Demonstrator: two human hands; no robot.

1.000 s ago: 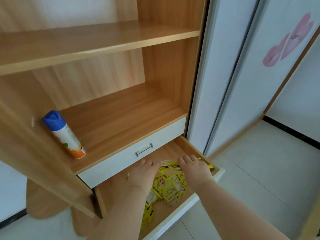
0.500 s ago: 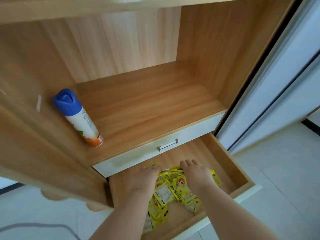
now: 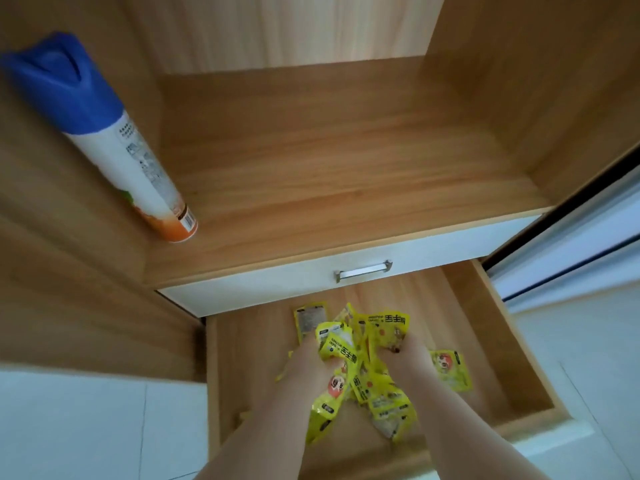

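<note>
While the left hand [image 3: 308,370] and right hand [image 3: 412,358] seem to have their grip clamped round the small yellow foil snack packets [image 3: 341,349] mid-way along the open wooden drawer [image 3: 485,306], press inward and lift slowly, lest dangling ones slip.

The drawer [image 3: 512,341] was open from above. Packets [image 3: 388,327] filled its middle; its left strip and right rear corner offered passage. A closed front [image 3: 242,296] with handle [image 3: 363,270] overhung its rear. On the shelf [image 3: 346,168] above, a can [image 3: 131,157] blocked the left edge.
</note>
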